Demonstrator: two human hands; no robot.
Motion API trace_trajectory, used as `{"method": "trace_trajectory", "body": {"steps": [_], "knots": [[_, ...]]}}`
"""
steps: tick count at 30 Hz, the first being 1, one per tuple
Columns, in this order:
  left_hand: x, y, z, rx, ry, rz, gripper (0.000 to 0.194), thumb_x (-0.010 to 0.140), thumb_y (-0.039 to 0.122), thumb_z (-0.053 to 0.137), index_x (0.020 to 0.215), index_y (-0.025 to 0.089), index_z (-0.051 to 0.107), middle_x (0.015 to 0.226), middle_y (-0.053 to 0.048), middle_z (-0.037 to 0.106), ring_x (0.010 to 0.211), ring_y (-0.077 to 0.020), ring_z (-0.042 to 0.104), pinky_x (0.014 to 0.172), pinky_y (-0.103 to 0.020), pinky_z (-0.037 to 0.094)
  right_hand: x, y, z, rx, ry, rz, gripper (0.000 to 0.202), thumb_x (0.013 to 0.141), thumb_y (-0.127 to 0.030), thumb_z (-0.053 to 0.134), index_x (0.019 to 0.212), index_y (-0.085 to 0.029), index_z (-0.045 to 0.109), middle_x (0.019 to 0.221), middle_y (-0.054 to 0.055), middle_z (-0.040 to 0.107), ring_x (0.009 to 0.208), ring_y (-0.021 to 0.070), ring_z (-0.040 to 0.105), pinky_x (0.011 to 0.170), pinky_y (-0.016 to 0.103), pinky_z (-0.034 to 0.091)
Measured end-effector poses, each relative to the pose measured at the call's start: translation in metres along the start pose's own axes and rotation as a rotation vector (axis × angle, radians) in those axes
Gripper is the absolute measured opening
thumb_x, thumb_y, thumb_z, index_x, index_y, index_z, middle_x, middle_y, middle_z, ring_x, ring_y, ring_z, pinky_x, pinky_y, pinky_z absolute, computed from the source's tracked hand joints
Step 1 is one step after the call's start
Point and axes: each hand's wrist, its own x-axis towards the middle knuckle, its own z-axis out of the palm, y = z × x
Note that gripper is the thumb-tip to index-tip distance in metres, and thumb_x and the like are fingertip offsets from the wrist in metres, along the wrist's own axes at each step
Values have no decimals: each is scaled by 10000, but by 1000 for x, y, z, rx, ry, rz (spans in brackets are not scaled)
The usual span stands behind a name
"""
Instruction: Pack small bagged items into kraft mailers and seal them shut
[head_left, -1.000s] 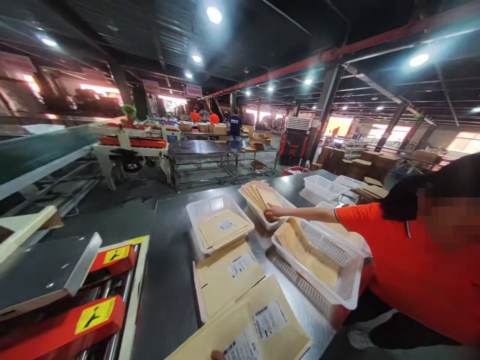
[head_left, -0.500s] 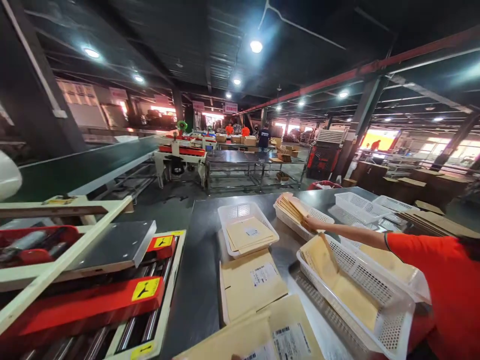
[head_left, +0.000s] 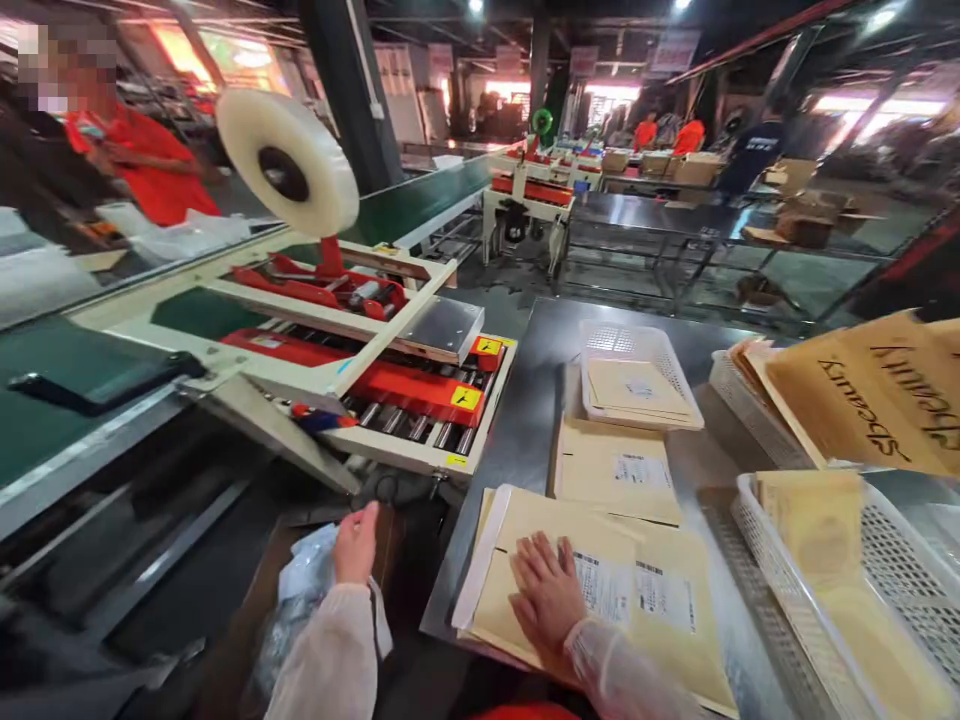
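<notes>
My right hand [head_left: 547, 592] lies flat with its fingers spread on a kraft envelope [head_left: 517, 530] that bears a white label, on top of a stack at the table's near edge. My left hand [head_left: 355, 545] is off the table's left side, above a cardboard box [head_left: 259, 590] of clear plastic scraps. Its fingers are pressed together, and a white strip hangs by the wrist; what the fingers hold, if anything, is hidden. Beyond the stack lie another labelled envelope [head_left: 600, 465] and a white basket [head_left: 679, 395] holding more envelopes.
At left stands a red and cream taping machine [head_left: 420, 390] with a large tape roll [head_left: 289, 165] and a green conveyor [head_left: 52, 370]. White baskets [head_left: 795, 600] and printed envelopes [head_left: 847, 395] are at right. A person in red [head_left: 150, 160] stands at far left.
The view has swung left and down. Both my hands and sleeves now show. The other person's arm at right is out of sight, and printed envelopes now stand raised there.
</notes>
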Motion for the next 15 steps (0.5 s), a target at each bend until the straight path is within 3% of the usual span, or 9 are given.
{"method": "trace_trajectory", "body": {"steps": [2,4,7,9,13,15], "knots": [[-17,12,21,52,-144,99,336,868,464,465,963,174,606,894,-56,698,864,-201,660,729,-281,484,2,0,4,-17,-10,12,552,916,-482,386,1422,-262,379,1554,32,233,1445,327,72,1113,648,-73],[-44,28,53,97,-313,227,288,765,416,623,964,208,627,790,-6,707,778,-175,665,671,-238,456,3,1,8,-37,-2,26,553,918,-491,373,1422,-266,381,1552,29,235,1444,327,75,1114,646,-74],[-85,44,93,153,-434,353,257,778,276,598,1028,224,630,785,-3,717,768,-163,667,678,-231,431,4,1,8,-47,-2,31,550,918,-490,367,1426,-280,375,1548,22,245,1444,326,83,1115,645,-70],[-101,50,106,166,-461,422,286,809,273,565,1090,241,606,863,-3,726,818,-152,665,714,-224,431,5,1,7,-41,-15,36,545,916,-475,375,1426,-281,378,1547,20,246,1444,328,82,1115,643,-77],[-94,76,124,263,-456,579,278,865,438,508,1032,242,610,929,-8,721,880,-161,663,743,-233,451,4,2,3,-17,-60,38,573,916,-501,368,1437,-263,360,1549,29,225,1443,337,72,1110,651,-90],[-78,102,140,316,-419,608,313,938,390,366,982,208,617,954,-55,715,923,-192,660,791,-276,456,2,1,1,-5,-73,33,580,923,-524,344,1444,-270,343,1551,28,217,1443,340,65,1107,661,-87]]}}
